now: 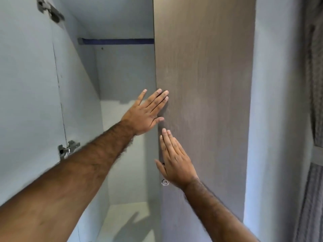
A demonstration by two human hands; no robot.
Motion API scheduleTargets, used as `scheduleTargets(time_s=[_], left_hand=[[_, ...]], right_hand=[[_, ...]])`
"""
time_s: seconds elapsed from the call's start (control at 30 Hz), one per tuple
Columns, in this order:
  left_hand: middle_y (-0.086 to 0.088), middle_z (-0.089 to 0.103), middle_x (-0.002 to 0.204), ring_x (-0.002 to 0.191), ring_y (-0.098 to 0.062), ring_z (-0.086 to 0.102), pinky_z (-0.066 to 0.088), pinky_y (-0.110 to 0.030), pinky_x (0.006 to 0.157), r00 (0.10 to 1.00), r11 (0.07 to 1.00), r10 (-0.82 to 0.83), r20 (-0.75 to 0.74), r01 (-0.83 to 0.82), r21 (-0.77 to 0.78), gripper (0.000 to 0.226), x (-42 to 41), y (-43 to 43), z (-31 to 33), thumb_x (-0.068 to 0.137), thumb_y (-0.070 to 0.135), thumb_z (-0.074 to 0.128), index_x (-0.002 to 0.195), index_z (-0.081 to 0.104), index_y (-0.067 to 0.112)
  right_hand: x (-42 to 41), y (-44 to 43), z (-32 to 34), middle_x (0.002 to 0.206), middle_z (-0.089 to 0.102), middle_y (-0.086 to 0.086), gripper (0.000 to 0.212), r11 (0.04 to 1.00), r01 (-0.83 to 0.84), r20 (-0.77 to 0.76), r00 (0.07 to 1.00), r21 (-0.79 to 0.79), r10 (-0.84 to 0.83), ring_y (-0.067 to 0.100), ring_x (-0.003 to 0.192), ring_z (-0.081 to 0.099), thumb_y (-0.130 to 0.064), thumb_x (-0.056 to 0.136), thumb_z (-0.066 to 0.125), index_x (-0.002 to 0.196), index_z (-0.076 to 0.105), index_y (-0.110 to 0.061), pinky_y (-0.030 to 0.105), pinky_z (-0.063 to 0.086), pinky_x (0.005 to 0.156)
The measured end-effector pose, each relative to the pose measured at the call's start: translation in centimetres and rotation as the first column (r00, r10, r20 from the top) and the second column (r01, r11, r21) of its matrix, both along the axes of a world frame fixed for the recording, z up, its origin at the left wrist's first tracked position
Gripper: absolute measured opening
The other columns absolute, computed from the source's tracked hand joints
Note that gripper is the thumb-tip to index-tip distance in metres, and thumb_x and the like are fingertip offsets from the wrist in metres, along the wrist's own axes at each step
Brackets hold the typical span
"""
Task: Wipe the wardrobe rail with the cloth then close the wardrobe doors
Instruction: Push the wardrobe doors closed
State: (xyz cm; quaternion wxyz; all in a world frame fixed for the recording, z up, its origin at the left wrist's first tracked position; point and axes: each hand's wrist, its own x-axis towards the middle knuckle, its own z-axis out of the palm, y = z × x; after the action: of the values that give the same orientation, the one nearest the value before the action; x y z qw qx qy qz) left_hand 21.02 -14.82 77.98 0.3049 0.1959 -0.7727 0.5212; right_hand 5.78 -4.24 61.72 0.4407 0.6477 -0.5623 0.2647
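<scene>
The wood-grain right wardrobe door (204, 70) fills the middle of the view and covers the right half of the opening. My left hand (146, 112) is flat, its fingertips resting on the door's left edge. My right hand (174, 159) lies flat on the same door lower down, just above a small round lock (165, 182). Both hands hold nothing. The dark rail (115, 41) runs across the top of the open left half of the wardrobe. The left door (26, 84) stands open at the left, its white inside facing me. No cloth is in view.
Metal hinges sit on the left door at the top (50, 11) and lower down (68, 148). The white wardrobe interior (125, 79) shows a shelf and floor below. A pale wall (272, 102) and grey patterned fabric (314, 84) are at the right.
</scene>
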Motion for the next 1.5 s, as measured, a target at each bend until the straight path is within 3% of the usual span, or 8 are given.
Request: scheduleTargets(time_s=[0.53,0.63,0.7,0.83,1.1,1.2,1.3,1.5], left_hand=[[-0.003,0.004,0.175,0.162,-0.023,0.005,0.019,-0.053,0.128,1.0,0.995,-0.006,0.031,0.002,0.101,0.075,-0.5,-2.5,0.1,0.107,0.058,0.017,0.165,0.005,0.012],[-0.006,0.006,0.175,0.162,-0.022,0.006,0.016,-0.048,0.129,0.982,0.946,-0.006,-0.189,0.067,0.318,0.079,1.9,1.2,0.4,0.105,0.059,0.026,0.164,0.009,0.01],[-0.013,0.009,0.174,0.162,-0.027,0.008,0.013,-0.047,0.131,0.864,0.882,-0.054,-0.501,0.277,0.381,0.077,4.7,4.2,0.0,0.106,0.05,0.036,0.163,0.014,0.004],[-0.023,0.019,0.169,0.159,-0.034,0.018,0.02,-0.049,0.129,0.477,0.914,-0.101,-0.873,0.391,0.108,0.072,13.2,11.0,-2.2,0.107,0.044,0.034,0.158,0.025,-0.005],[-0.024,0.006,0.172,0.162,-0.032,0.004,0.016,-0.046,0.131,0.336,0.997,0.01,-0.942,0.064,0.033,0.076,29.3,22.0,-11.7,0.104,0.031,0.054,0.16,0.016,-0.003],[-0.013,0.001,0.174,0.162,-0.026,0.003,0.016,-0.047,0.131,0.198,0.98,0.164,-0.966,0.078,0.182,0.091,32.2,23.3,-14.2,0.099,0.061,0.042,0.164,0.009,0.007],[0.0,0.005,0.175,0.161,-0.026,0.014,0.021,-0.05,0.129,0.064,0.879,0.341,-0.938,0.333,0.342,0.119,32.3,23.8,-15.2,0.071,0.1,0.013,0.164,0.002,0.026],[0.005,0.017,0.173,0.156,-0.029,0.029,0.037,-0.06,0.12,0.018,0.862,0.354,-0.935,0.382,0.334,0.114,30.0,24.2,-15.6,0.07,0.099,0.01,0.164,0.008,0.033]], right_hand=[[0.0,-1.9,1.3,0.173,0.015,0.021,0.077,0.986,-0.124,0.099,0.989,0.113,0.113,0.033,0.162,0.012,-0.042,0.103,0.052,0.158,0.029,0.008,0.043,0.022,0.132],[1.6,-0.6,5.0,0.166,0.027,0.03,0.07,0.978,-0.183,0.101,0.98,0.099,0.173,0.043,0.156,0.026,-0.032,0.103,0.061,0.151,0.039,0.013,0.054,0.034,0.125],[3.6,0.4,8.8,0.166,0.026,0.03,0.064,0.971,-0.236,0.038,0.971,0.031,0.235,0.043,0.157,0.026,-0.025,0.106,0.055,0.154,0.035,0.012,0.053,0.032,0.127],[10.5,2.2,15.2,0.17,0.023,0.025,0.057,0.906,-0.408,-0.132,0.91,-0.11,0.394,0.037,0.16,0.021,-0.019,0.11,0.045,0.158,0.028,0.007,0.051,0.027,0.129],[30.3,7.4,19.3,0.173,0.021,0.016,0.065,0.677,-0.736,-0.555,0.552,0.026,0.622,0.03,0.162,0.017,-0.044,0.112,0.032,0.163,0.025,-0.004,0.047,0.019,0.132],[35.8,8.9,19.5,0.173,0.02,0.014,0.065,0.654,-0.751,-0.666,0.443,0.089,0.6,0.029,0.162,0.015,-0.045,0.112,0.028,0.164,0.023,-0.006,0.048,0.015,0.132],[38.0,9.2,19.3,0.173,0.021,0.012,0.065,0.764,-0.637,-0.728,0.478,0.099,0.492,0.027,0.163,0.011,-0.046,0.111,0.025,0.164,0.023,-0.008,0.052,0.012,0.132],[35.6,9.8,19.4,0.166,0.04,0.008,0.062,0.817,-0.571,-0.73,0.524,0.082,0.439,0.027,0.162,0.02,-0.045,0.111,0.021,0.16,0.035,-0.011,0.055,0.01,0.132]])
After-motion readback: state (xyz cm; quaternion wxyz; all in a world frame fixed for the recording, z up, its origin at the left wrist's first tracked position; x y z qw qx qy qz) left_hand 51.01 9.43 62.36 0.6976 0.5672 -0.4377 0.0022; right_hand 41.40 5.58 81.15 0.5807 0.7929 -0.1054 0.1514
